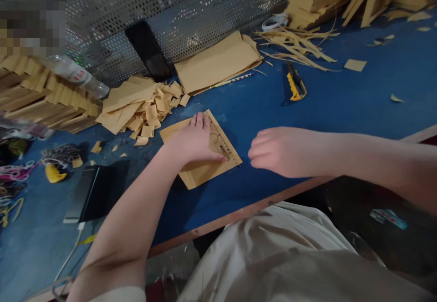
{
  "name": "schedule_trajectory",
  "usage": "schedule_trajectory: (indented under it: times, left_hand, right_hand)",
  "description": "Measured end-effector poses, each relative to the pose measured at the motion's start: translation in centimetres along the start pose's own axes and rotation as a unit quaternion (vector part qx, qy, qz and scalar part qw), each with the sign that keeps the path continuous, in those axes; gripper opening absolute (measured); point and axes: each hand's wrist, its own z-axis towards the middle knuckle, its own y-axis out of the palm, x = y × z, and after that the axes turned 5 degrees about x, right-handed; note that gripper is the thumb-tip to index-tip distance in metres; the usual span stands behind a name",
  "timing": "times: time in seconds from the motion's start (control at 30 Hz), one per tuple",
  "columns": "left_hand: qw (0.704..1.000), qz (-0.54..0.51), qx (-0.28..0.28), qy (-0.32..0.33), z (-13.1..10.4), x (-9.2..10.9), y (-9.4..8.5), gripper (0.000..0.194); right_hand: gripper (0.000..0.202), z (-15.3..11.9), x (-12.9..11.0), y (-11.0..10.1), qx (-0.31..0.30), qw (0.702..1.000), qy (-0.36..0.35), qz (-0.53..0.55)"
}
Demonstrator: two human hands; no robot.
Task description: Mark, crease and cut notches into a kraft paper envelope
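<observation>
Yellow cutter point(295, 83), paper strips point(296, 43) beyond right hand point(275, 152).

- We see a phone point(148, 49) by the far edge of the table point(362, 93)
- a bottle point(82, 75) near that edge
- a cable point(73, 249) toward the near edge

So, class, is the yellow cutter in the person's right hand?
No, the yellow cutter lies on the blue tabletop, apart from the right hand.
</observation>
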Motion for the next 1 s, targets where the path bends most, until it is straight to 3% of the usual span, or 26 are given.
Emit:
schedule_trajectory:
  times: [0.1,0.2,0.3,0.4,0.5,0.63,0.8,1.0]
  left_hand:
    - [1.000,-0.003,-0.013,-0.009,-0.3,-0.1,-0.3,0.148]
    - [0.999,-0.003,-0.040,-0.022,-0.6,-0.3,-0.7,0.149]
    - [0.998,-0.003,-0.050,-0.025,-0.7,-0.5,-0.9,0.150]
    - [0.999,-0.021,-0.030,-0.008,-0.7,-0.8,-0.6,0.154]
    - [0.999,-0.036,-0.022,-0.009,-0.5,-1.0,-0.3,0.153]
    - [0.999,-0.035,-0.025,0.000,-0.4,-1.1,-0.2,0.153]
    - [0.999,-0.044,-0.021,0.002,-0.5,-1.2,-0.2,0.153]
    - [0.999,-0.030,-0.015,0.011,-0.6,-1.2,-0.2,0.148]
  right_hand:
    - [0.025,1.5,2.7,-1.8,0.032,0.996,0.066,0.041]
    - [0.022,3.5,6.7,-2.0,0.084,0.978,0.157,0.112]
    - [0.024,5.0,11.1,0.1,0.135,0.953,0.249,0.109]
    - [0.022,5.2,14.8,3.2,0.207,0.907,0.359,0.071]
    - [0.030,4.6,16.2,5.2,0.252,0.908,0.332,0.033]
    - [0.034,4.3,14.1,5.4,0.287,0.929,0.235,0.003]
    - [0.022,5.4,9.4,5.2,0.190,0.982,-0.002,0.002]
    - [0.025,5.5,8.8,4.9,0.160,0.986,-0.045,-0.017]
